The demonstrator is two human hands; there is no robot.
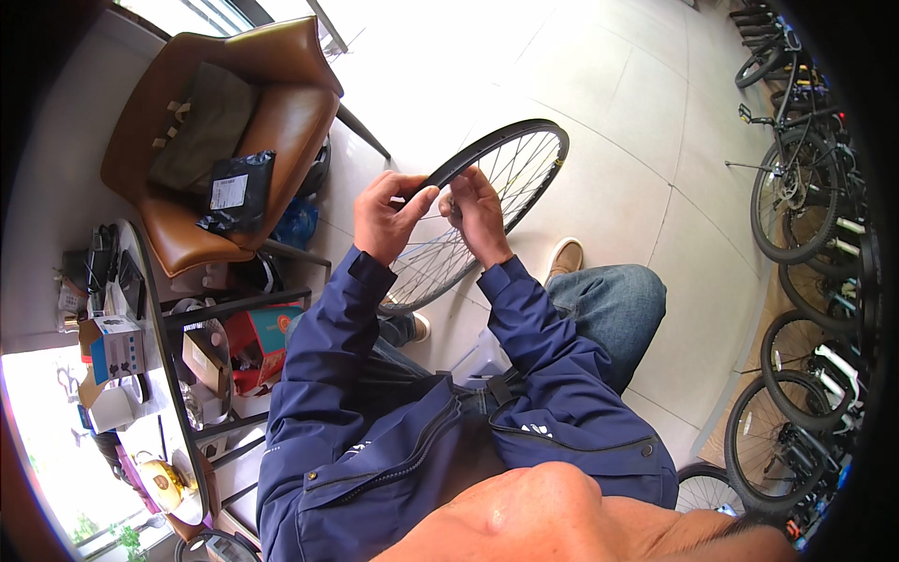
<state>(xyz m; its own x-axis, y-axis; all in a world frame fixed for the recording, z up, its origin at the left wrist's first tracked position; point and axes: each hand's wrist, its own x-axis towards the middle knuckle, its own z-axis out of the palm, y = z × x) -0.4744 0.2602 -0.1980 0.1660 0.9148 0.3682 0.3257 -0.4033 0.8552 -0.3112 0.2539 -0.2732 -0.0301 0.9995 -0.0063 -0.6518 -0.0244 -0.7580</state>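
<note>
A black bicycle wheel [536,128] with thin spokes stands tilted in front of me, above the tiled floor and between my legs. My left hand [386,217] grips its rim on the near left side, thumb along the edge and fingers curled round it. Just to the right, my right hand [479,217] is closed at the spokes close under the rim. A small dark bit shows at its fingertips, too small to name. Part of the wheel's lower side and its hub are hidden behind my hands and sleeves.
On the left stands a brown chair [300,103] with a black plastic parcel [239,192] on it. Nearer is a table [150,309] carrying boxes, with a red box [257,347] beside it. Several bicycles [796,187] line the right side.
</note>
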